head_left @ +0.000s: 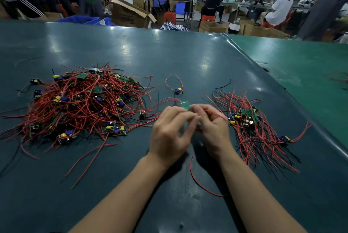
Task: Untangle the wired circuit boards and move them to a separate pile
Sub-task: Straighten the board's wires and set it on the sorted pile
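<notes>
loose red wire [199, 181] on mat [188, 53] between forearms | left hand [170, 134] and right hand [211, 129] together, fingers curled, pinching a blurred green board [185, 105] above mat | sorted pile [254, 125] just right | tangled pile [79, 104] left | single board [178, 91] beyond hands

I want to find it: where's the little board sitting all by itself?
In the head view, the lone board lies on the table between the big tangled pile and the smaller pile, beyond both hands.

Left hand [172, 132] and right hand [212, 129] raised together, fingers curled, grip blurred
</notes>
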Available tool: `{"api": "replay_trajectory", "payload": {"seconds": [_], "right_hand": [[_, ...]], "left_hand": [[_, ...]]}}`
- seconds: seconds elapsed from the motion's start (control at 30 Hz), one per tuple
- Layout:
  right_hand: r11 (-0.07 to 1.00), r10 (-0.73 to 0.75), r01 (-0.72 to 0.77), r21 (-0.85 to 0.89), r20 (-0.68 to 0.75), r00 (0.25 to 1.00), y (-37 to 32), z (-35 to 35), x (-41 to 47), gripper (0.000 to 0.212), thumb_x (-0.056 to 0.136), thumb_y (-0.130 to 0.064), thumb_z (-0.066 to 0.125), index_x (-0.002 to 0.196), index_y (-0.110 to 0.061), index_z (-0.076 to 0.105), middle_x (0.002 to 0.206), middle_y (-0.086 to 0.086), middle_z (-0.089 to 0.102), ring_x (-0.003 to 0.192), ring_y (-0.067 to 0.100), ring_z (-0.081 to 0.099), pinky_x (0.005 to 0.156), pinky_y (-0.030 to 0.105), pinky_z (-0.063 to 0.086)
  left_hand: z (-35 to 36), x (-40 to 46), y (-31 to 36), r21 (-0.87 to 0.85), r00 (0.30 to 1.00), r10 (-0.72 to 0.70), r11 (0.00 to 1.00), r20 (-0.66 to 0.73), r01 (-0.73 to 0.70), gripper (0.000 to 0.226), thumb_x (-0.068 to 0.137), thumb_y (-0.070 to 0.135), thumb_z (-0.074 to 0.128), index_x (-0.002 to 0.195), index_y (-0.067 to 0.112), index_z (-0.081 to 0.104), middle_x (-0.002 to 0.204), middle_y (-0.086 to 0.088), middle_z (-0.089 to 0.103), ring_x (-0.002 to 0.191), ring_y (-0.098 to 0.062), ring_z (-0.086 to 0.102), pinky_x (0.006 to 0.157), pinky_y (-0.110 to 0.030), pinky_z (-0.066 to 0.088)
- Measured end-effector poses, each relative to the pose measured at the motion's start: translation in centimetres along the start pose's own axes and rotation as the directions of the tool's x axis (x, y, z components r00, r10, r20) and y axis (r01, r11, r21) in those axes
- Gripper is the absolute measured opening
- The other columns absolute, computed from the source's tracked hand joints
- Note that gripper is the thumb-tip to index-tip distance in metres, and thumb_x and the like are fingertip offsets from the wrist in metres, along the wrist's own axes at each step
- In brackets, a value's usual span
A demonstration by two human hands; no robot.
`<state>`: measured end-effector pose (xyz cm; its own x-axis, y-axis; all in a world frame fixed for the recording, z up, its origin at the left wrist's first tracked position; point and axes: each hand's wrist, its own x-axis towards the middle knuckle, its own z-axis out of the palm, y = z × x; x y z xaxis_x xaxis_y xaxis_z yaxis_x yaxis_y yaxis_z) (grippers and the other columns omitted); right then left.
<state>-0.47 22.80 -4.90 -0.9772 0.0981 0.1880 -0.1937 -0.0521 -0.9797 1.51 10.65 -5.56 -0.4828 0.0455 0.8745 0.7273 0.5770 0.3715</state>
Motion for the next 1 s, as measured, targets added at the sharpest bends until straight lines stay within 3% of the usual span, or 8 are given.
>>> {"api": "replay_trajectory", "payload": {"seconds": [0.07, 0.17, 0.33, 0.47, 0.6, 0.7, 0.83, 1.0], "right_hand": [[0.961, 0.066, -0.06, 0.271, -0.011, 0.998, -0.6, -0.1, 0.2, 0.012, 0.094, -0.012, 0.058, 0.088, -0.01, 0.068, 0.073, -0.001, 0.072, 0.068, 0.008, 0.068, 0.054, 0.02, 0.053], [0.889, 0.131, -0.16, 0.429, 0.097, 0.987, -1.0, -0.2, 0.3, 0.018, 0.086, -0.025, 0.059, 0.083, -0.01, 0.069, 0.07, 0.004, 0.07, 0.063, 0.012, 0.065, 0.054, 0.02, 0.051], [0.902, 0.167, -0.239, 0.359, 0.22, 0.961, -1.2, 0.1, -0.2, 0.019, 0.083, -0.022, 0.061, 0.073, -0.013, 0.074, 0.063, 0.006, 0.065, 0.056, 0.014, 0.061, 0.055, 0.021, 0.051], [0.92, 0.168, -0.221, 0.324, 0.185, 0.968, -0.9, 0.5, -0.1, 0.016, 0.09, -0.006, 0.06, 0.105, -0.007, 0.064, 0.066, 0.004, 0.063, 0.057, 0.011, 0.061, 0.053, 0.021, 0.052], [0.94, 0.207, -0.258, 0.223, 0.228, 0.951, -0.8, 0.6, -0.4, 0.016, 0.091, -0.021, 0.06, 0.087, -0.009, 0.071, 0.059, 0.002, 0.06, 0.051, 0.011, 0.056, 0.046, 0.019, 0.047], [0.958, 0.197, -0.237, 0.16, 0.233, 0.952, -1.1, 0.3, -0.4, 0.016, 0.091, -0.024, 0.062, 0.088, -0.01, 0.07, 0.054, 0.0, 0.056, 0.043, 0.011, 0.049, 0.039, 0.018, 0.038], [0.97, 0.141, -0.174, 0.169, 0.193, 0.971, -1.1, 0.3, -0.3, 0.003, 0.092, -0.013, 0.063, 0.09, -0.011, 0.063, 0.054, -0.001, 0.055, 0.04, 0.01, 0.04, 0.036, 0.017, 0.03], [0.913, 0.235, -0.254, 0.319, 0.097, 0.967, -1.4, 0.5, 0.0, 0.012, 0.096, -0.012, 0.057, 0.085, -0.014, 0.053, 0.058, 0.003, 0.059, 0.041, 0.012, 0.047, 0.035, 0.017, 0.031]], "left_hand": [[-0.2, 0.0, -0.6, -0.089, 0.924, -0.383, 0.92, 0.011, 0.383, 0.027, 0.093, 0.031, 0.066, 0.075, 0.011, 0.073, 0.066, 0.003, 0.068, 0.058, -0.013, 0.06, 0.06, -0.029, 0.05], [-0.2, 0.5, -1.4, -0.276, 0.657, -0.738, 0.606, 0.154, 0.746, 0.039, 0.095, 0.042, 0.057, 0.069, 0.018, 0.073, 0.056, 0.001, 0.066, 0.04, -0.011, 0.052, 0.042, -0.026, 0.043], [-0.6, 0.7, -1.5, -0.431, 0.692, -0.699, 0.575, 0.182, 0.695, 0.018, 0.092, 0.019, 0.067, 0.077, 0.013, 0.073, 0.051, 0.009, 0.061, 0.04, -0.007, 0.049, 0.042, -0.018, 0.04], [-1.0, 0.9, -1.5, -0.513, 0.68, -0.708, 0.518, 0.192, 0.684, 0.01, 0.088, 0.008, 0.07, 0.085, 0.016, 0.074, 0.067, 0.007, 0.07, 0.056, -0.006, 0.06, 0.057, -0.018, 0.049], [-1.4, 0.9, -1.3, -0.538, 0.732, -0.618, 0.529, 0.286, 0.657, 0.015, 0.089, -0.002, 0.065, 0.096, 0.009, 0.073, 0.085, 0.003, 0.075, 0.077, -0.006, 0.066, 0.071, -0.015, 0.051], [-1.6, 0.8, -1.5, -0.537, 0.732, -0.599, 0.52, 0.325, 0.664, 0.01, 0.091, -0.001, 0.063, 0.096, 0.004, 0.071, 0.081, 0.003, 0.072, 0.071, -0.008, 0.064, 0.066, -0.016, 0.05], [-1.2, 0.5, -1.4, -0.508, 0.738, -0.599, 0.551, 0.311, 0.662, 0.016, 0.083, 0.016, 0.072, 0.092, 0.002, 0.07, 0.078, -0.001, 0.073, 0.071, -0.01, 0.067, 0.065, -0.019, 0.052], [-1.1, 0.6, -2.1, -0.615, 0.682, -0.683, 0.426, 0.261, 0.663, 0.01, 0.083, -0.003, 0.07, 0.088, 0.006, 0.071, 0.084, -0.004, 0.076, 0.078, -0.014, 0.071, 0.068, -0.024, 0.056]]}}
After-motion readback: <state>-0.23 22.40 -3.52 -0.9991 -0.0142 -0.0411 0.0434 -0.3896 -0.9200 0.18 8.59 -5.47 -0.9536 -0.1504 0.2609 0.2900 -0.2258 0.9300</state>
